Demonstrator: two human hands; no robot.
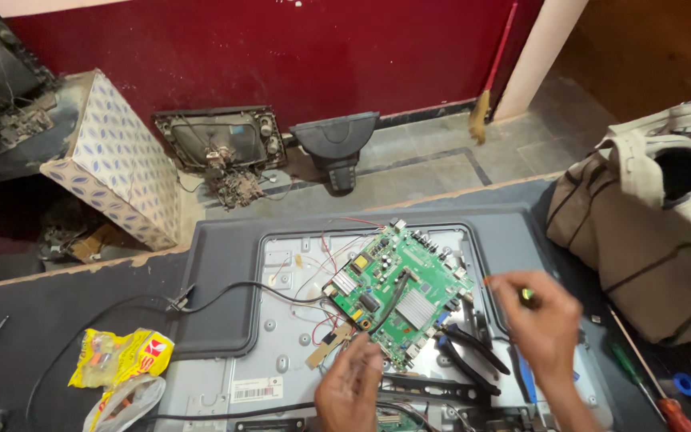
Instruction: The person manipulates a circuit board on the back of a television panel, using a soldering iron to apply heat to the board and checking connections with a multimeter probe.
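Your left hand (349, 384) pinches the bottom corner of the green board (397, 288), which looks thin and easy to break, and your right hand (539, 320) holds a small tool (527, 298).

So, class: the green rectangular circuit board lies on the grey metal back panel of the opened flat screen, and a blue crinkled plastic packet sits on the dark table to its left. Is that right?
Not quite. The head view shows the crinkled plastic packet is yellow, not blue. The rest holds: the green rectangular circuit board lies on the grey metal back panel, with the packet on the dark table to its left.
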